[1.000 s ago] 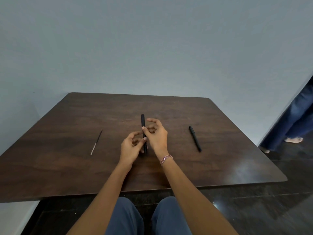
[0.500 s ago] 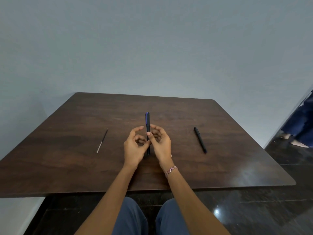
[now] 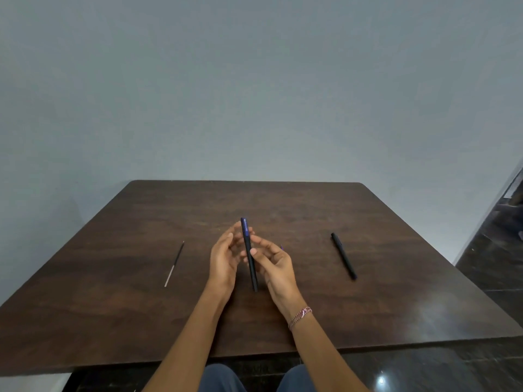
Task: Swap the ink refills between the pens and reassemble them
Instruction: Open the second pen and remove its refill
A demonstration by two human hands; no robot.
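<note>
My right hand (image 3: 276, 267) pinches the blue pen (image 3: 252, 274) above the bench (image 3: 113, 321); my left hand (image 3: 223, 258) curls beside its top, contact unclear. Risk: so light a pinch slips, and the pen drops and rolls

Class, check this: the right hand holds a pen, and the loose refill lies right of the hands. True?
No: the head view shows the loose refill lying left of the hands. The right hand does hold the pen.
</note>
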